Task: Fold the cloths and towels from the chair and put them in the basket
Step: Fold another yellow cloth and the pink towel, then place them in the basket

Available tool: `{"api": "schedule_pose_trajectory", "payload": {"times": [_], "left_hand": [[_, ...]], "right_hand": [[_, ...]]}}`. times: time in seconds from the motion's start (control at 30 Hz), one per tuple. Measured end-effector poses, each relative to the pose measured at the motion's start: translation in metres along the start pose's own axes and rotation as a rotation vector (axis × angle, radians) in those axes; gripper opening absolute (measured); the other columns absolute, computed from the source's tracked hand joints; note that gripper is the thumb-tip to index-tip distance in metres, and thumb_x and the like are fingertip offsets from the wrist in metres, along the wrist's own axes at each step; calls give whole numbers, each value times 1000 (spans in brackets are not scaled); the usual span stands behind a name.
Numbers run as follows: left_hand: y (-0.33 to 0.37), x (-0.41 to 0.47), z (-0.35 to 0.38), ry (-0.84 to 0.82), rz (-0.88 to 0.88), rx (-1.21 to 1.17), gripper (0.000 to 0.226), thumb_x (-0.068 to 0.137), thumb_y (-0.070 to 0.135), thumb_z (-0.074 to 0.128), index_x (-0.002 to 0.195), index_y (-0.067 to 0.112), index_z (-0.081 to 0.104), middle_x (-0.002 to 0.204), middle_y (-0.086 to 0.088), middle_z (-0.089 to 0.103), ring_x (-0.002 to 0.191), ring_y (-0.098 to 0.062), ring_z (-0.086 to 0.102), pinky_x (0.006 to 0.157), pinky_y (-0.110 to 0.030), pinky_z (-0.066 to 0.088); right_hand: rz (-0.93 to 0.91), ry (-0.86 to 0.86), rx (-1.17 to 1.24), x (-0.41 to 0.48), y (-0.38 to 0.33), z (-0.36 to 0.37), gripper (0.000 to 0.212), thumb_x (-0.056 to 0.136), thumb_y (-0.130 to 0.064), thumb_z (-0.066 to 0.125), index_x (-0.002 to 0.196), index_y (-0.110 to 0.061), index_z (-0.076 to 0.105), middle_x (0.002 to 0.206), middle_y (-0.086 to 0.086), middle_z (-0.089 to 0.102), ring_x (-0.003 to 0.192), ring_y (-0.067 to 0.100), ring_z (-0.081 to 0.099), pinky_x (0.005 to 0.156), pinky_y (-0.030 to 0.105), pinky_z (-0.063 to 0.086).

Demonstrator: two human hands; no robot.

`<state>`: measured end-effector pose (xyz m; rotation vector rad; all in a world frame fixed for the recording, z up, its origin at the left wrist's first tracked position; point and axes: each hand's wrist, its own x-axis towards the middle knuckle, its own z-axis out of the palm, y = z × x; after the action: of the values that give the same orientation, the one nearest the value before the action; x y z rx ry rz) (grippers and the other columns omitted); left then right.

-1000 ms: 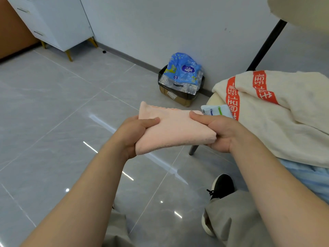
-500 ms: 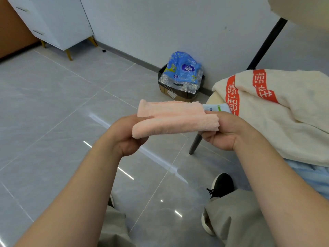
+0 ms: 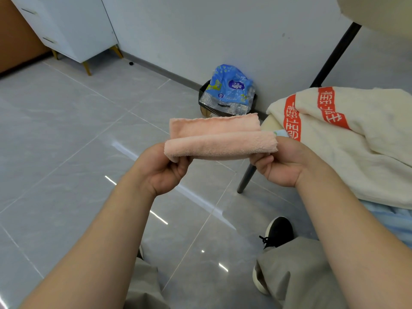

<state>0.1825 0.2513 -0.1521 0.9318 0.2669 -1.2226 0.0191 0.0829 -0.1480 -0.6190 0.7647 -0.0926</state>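
A small pink towel (image 3: pixel 218 137) is stretched flat between my hands above the floor, folded into a narrow band. My left hand (image 3: pixel 165 170) pinches its left end from below and my right hand (image 3: pixel 283 163) pinches its right end. On the chair (image 3: pixel 267 123) at the right lies a big cream towel (image 3: pixel 361 141) with red printed bands, and a light blue cloth (image 3: pixel 392 219) shows under it. A bit of a white-and-blue cloth (image 3: pixel 281 133) peeks out behind the pink towel. No basket for the folded cloths can be told apart in view.
A dark bin (image 3: pixel 227 101) holding a blue plastic pack stands against the wall behind the towel. A white cabinet (image 3: pixel 66 25) on gold legs is at the far left. A black table leg (image 3: pixel 334 54) slants down at the upper right. My knees and a black shoe (image 3: pixel 278 233) are below.
The pink towel was turned from a tilted hold to lying level, with its near edge folded over into a narrower band. Both hands shifted under its ends and rose slightly.
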Motion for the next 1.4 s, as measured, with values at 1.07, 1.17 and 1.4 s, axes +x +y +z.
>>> {"api": "schedule_pose_trajectory", "payload": {"times": [1.07,1.17,1.4], "left_hand": [[2,-1,2,-244,-36,-224,11,77,10,60,76,10,72,65,1,69,48,-12,67,35,-16,47],[2,4,-4,-189,-35,-138,18,81,9,51,89,13,67,72,2,68,54,-14,67,42,-18,53],[1,13,-5,87,-54,236,34,88,44,67,94,11,63,90,1,66,65,-16,67,49,-22,55]], "right_hand": [[-140,-78,-19,7,0,-4,35,94,0,39,93,-18,69,77,2,64,62,13,57,44,19,48],[-138,-45,-24,9,0,-4,31,82,-5,43,81,-15,73,79,4,63,66,17,57,49,22,48],[-82,133,-300,12,0,-8,49,92,-41,62,101,5,73,103,18,74,89,27,71,80,33,57]]}}
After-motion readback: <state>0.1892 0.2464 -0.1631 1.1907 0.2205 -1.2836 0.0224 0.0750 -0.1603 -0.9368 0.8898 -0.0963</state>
